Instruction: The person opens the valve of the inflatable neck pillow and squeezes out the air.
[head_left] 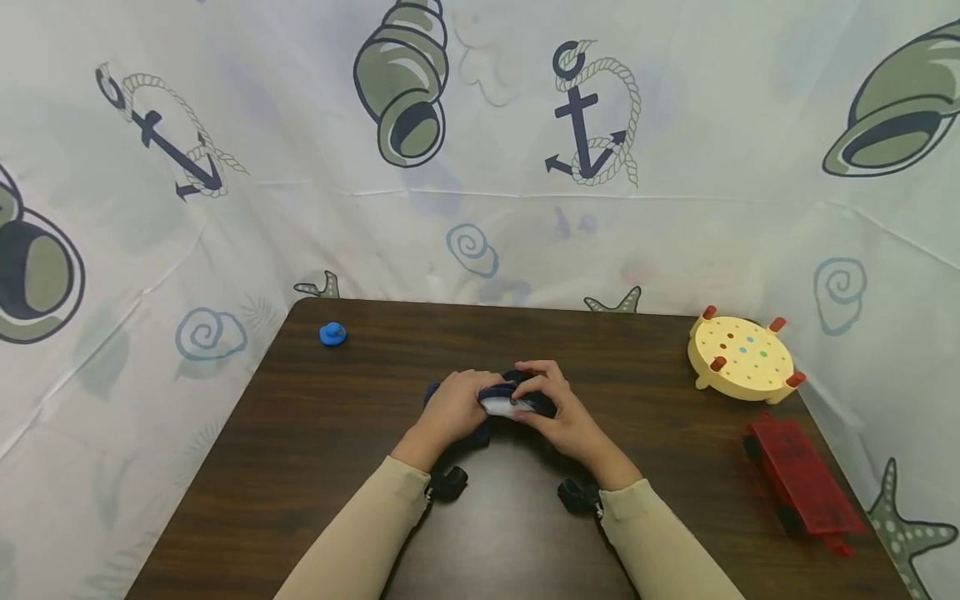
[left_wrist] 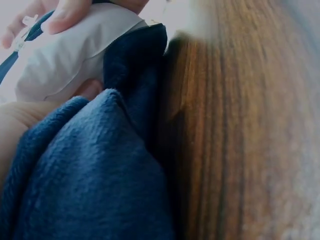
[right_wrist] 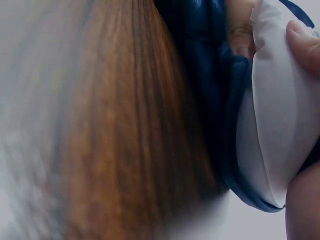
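Observation:
A navy plush pillow cover (left_wrist: 95, 165) lies unzipped between the two hands, with a white inner pillow (left_wrist: 75, 55) bulging through its opening. In the head view, the left hand (head_left: 454, 403) grips the near-left side of the pillow. Its thumb tucks between the cover's edge and the white inner in the left wrist view. Across from it, the right hand (head_left: 558, 414) holds the pillow's right side between curled fingers and thumb. One right fingertip presses the white fabric close to the zipper pull (left_wrist: 29, 21). Much of the pillow is hidden by the hands.
On the dark wooden table (head_left: 300, 467), a small blue knobbed piece (head_left: 332, 334) sits at the back left. A yellow round toy with red pegs (head_left: 741, 357) stands at the back right. Nearer on the right is a translucent red wheeled toy (head_left: 806, 475). Patterned fabric surrounds the table.

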